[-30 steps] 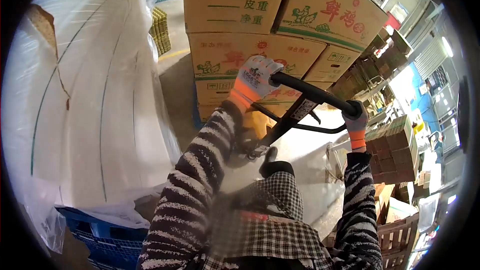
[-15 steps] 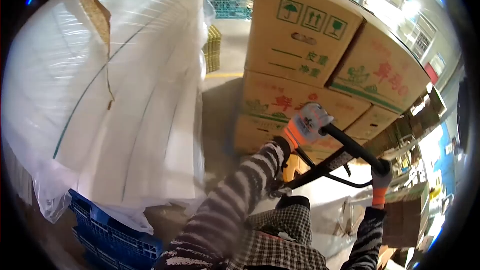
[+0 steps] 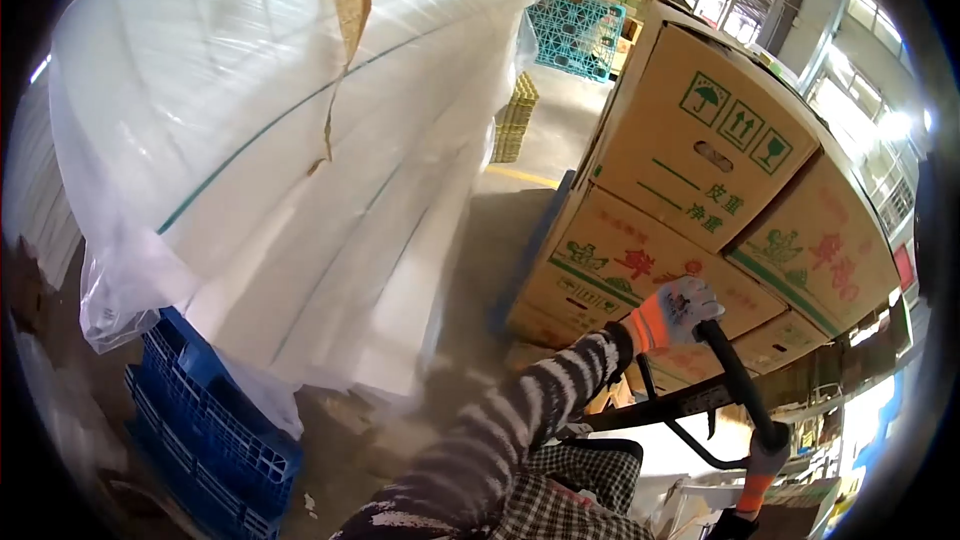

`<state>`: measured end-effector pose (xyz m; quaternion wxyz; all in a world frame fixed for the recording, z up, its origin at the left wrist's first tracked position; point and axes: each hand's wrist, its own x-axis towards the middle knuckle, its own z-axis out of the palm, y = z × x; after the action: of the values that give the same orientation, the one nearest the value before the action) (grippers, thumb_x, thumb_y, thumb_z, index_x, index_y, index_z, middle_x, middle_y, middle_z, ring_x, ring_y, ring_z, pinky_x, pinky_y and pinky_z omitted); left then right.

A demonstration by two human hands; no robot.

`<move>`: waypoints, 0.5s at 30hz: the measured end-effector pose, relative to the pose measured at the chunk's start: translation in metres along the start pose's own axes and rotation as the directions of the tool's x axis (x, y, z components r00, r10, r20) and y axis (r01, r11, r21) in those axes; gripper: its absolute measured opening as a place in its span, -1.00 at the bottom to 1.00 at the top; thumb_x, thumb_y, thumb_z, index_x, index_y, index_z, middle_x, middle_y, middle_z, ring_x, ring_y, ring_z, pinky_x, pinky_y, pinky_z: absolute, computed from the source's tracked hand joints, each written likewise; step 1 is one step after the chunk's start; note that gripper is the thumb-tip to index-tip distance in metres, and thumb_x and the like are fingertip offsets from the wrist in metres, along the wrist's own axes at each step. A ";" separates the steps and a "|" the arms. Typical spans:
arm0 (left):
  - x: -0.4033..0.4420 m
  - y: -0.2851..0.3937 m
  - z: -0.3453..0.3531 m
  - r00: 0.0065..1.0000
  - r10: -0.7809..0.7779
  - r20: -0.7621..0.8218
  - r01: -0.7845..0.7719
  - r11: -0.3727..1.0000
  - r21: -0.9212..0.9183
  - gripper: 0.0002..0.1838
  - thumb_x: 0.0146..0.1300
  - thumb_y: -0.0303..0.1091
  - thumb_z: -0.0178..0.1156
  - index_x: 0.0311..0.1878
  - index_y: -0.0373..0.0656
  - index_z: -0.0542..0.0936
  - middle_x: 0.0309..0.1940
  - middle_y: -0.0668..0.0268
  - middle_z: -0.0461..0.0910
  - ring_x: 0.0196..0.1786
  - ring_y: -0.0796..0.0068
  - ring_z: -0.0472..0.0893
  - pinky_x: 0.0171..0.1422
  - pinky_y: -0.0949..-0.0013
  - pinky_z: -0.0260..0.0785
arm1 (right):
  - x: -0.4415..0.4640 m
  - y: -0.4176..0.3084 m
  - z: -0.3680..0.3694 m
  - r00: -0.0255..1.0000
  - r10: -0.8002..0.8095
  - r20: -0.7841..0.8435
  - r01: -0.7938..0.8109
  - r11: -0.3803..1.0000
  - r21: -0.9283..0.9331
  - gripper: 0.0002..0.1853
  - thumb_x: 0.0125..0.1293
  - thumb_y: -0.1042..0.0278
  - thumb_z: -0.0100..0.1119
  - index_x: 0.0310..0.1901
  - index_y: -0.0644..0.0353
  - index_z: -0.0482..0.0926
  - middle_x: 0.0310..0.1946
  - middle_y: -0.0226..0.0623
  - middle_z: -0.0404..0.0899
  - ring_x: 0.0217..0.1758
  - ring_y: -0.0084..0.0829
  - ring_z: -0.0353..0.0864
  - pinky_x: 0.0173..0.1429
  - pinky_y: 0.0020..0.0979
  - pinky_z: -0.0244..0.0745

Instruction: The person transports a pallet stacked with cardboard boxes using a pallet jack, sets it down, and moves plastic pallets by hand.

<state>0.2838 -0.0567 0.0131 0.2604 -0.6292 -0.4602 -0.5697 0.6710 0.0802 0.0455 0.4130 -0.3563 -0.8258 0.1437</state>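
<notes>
In a grey and orange glove, my left hand is closed round the upper end of a black pallet jack handle. My right hand, gloved alike, grips the lower end of the same bar near the lower right of the view. A central shaft runs from the handle toward my checkered apron. Just beyond the handle rises a stack of printed cardboard boxes, two with green and red markings facing me. My left forearm hides the lower part of the jack.
On the left, a tall load in white plastic wrap stands above blue pallets. A torn brown flap hangs from it. A strip of floor lies between this load and the boxes. Farther back is a teal plastic crate.
The view has swung, so boxes and wrapped load sit farther right and tilt more. The handle and both hands appear lower and to the right. Both hands still grip it.
</notes>
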 end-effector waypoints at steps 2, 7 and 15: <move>-0.001 0.016 -0.030 1.000 0.017 0.024 -0.019 0.995 0.093 -0.54 -0.08 -0.21 0.37 -0.07 -0.10 0.55 -0.25 0.28 0.54 -0.14 0.23 0.53 -0.02 0.26 0.44 | -0.014 -0.019 -0.013 0.986 0.113 0.123 -0.094 0.984 -0.151 -0.73 -0.08 0.50 0.34 -0.30 0.21 0.49 -0.48 -0.40 0.47 -0.36 -0.53 0.42 -0.18 -0.44 0.42; 0.008 0.030 -0.043 0.994 -0.035 0.108 0.025 0.996 0.090 -0.53 -0.01 -0.18 0.38 -0.01 -0.11 0.55 -0.16 0.19 0.54 -0.09 0.17 0.53 0.02 0.19 0.41 | -0.010 -0.052 -0.016 0.978 0.083 0.194 -0.077 0.996 -0.040 -0.79 -0.03 0.49 0.30 -0.37 0.21 0.44 -0.55 -0.46 0.32 -0.46 -0.59 0.24 -0.35 -0.45 0.29; 0.004 0.018 0.015 0.985 -0.120 0.120 0.104 0.986 0.131 -0.70 0.30 -0.30 0.15 0.07 -0.15 0.55 -0.15 0.24 0.49 -0.03 0.24 0.48 0.11 0.29 0.32 | 0.027 0.019 -0.019 0.981 -0.016 0.192 0.033 0.996 -0.085 -0.75 -0.11 0.45 0.36 -0.39 0.20 0.46 -0.53 -0.40 0.46 -0.45 -0.56 0.33 -0.29 -0.43 0.39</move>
<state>0.3066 -0.0510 0.0177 0.2366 -0.6198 -0.5453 -0.5123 0.6836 0.1122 0.0625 0.3177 -0.3483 -0.8714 0.1357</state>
